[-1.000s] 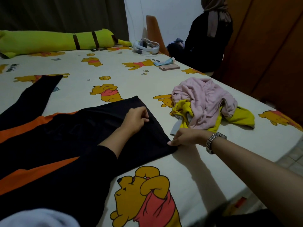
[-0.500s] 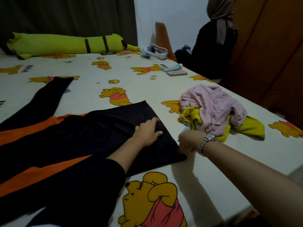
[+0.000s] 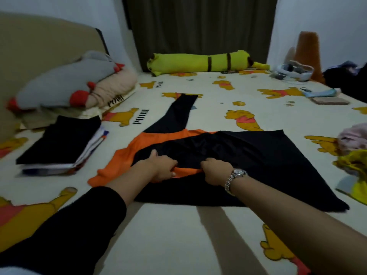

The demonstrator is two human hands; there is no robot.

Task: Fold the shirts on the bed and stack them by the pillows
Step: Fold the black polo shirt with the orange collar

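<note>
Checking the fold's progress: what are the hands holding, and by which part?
Both the left hand and right hand grip the black and orange shirt by bunched fabric near its middle.

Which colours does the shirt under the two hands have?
Black with orange panels: the shirt shows best in the head view, the only one.

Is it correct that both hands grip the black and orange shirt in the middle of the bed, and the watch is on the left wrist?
Not quite. The head view shows the left hand and the right hand both gripping the black and orange shirt in the middle of the bed, but the watch is on the right wrist, not the left.
</note>
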